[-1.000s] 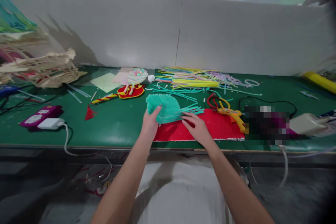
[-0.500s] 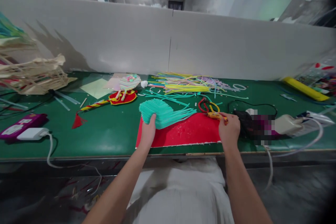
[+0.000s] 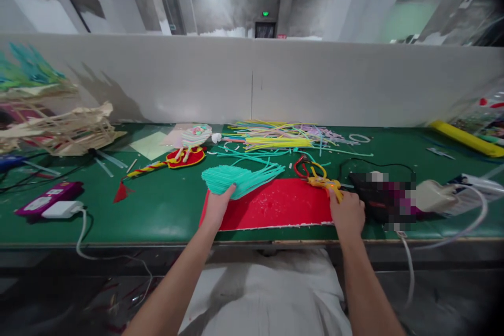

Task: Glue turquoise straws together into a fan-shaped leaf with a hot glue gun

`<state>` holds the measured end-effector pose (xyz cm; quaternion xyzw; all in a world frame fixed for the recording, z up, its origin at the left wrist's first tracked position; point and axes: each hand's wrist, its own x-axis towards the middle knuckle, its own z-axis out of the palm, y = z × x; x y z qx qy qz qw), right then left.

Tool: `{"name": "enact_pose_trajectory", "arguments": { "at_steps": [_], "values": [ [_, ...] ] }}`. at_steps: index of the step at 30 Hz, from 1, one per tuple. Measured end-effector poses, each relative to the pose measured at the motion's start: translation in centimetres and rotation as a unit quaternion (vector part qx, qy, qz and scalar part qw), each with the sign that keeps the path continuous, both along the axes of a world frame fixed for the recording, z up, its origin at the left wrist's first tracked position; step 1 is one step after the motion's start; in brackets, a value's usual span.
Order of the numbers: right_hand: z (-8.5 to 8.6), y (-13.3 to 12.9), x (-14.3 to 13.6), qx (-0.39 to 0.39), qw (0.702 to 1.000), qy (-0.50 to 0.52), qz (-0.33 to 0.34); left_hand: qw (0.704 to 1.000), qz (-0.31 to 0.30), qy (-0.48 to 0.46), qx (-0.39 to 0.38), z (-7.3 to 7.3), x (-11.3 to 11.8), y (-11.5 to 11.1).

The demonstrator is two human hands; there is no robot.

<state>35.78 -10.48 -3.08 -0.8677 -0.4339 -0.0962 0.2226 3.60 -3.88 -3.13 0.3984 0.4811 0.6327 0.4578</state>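
My left hand (image 3: 219, 205) is closed on the left part of a teal fan-shaped piece (image 3: 224, 179), thumb on top. The piece is made of chenille stems laid side by side, with loose ends spreading to the right. It is held over the left part of a red board (image 3: 275, 202). My right hand (image 3: 348, 215) grips the handle of a yellow hot glue gun (image 3: 325, 184) at the board's right edge. Its nozzle points left. Just behind the glue gun lie scissors or pliers with red and yellow handles (image 3: 302, 168).
Several coloured chenille stems (image 3: 279, 142) lie along the back. A striped figure (image 3: 195, 136) and a red-and-yellow tasselled ornament (image 3: 185, 157) are at left. A purple power strip (image 3: 51, 199) and white cable lie farther left. A black item (image 3: 366, 194) stands right; a partition (image 3: 177, 84) closes the back.
The view has tipped upward. My left hand has turned the teal piece flatter and slightly left. My right hand has shifted on the glue gun, which shows more fully now.
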Motion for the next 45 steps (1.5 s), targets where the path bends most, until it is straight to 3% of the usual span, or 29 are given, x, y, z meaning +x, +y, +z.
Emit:
{"name": "enact_pose_trajectory", "arguments": {
  "at_steps": [4,8,11,15,19,21,25,31,45],
  "values": [
    [0.2,-0.1,-0.2,0.039,0.999,0.008,-0.001,1.0,-0.01,0.004,-0.006,0.1,0.0,0.0],
    [1.4,0.1,-1.2,0.157,0.981,0.115,0.0,0.989,-0.03,-0.117,-0.083,2.1,1.0,-0.3],
    [3.1,1.0,-3.4,0.211,0.951,0.221,0.056,0.968,-0.031,-0.224,-0.112,3.8,2.5,0.1],
    [4.6,2.9,-7.3,0.211,0.941,0.219,0.15,0.952,-0.005,-0.287,-0.107,4.1,4.5,1.4],
    [3.4,4.5,-9.4,0.187,0.95,0.159,0.19,0.963,0.036,-0.238,-0.119,2.5,5.4,2.3],
    [2.4,4.8,-9.5,0.18,0.953,0.141,0.198,0.968,0.025,-0.225,-0.106,2.0,5.4,2.3],
    [1.3,4.8,-9.2,0.186,0.956,0.12,0.192,0.951,-0.023,-0.293,-0.098,2.6,5.1,2.0],
    [1.0,4.8,-9.7,0.203,0.952,0.092,0.212,0.919,-0.071,-0.366,-0.129,3.8,4.3,1.9],
    [1.1,4.8,-9.4,0.199,0.954,0.043,0.219,0.91,-0.112,-0.374,-0.137,2.7,4.5,2.4]
  ]
}}
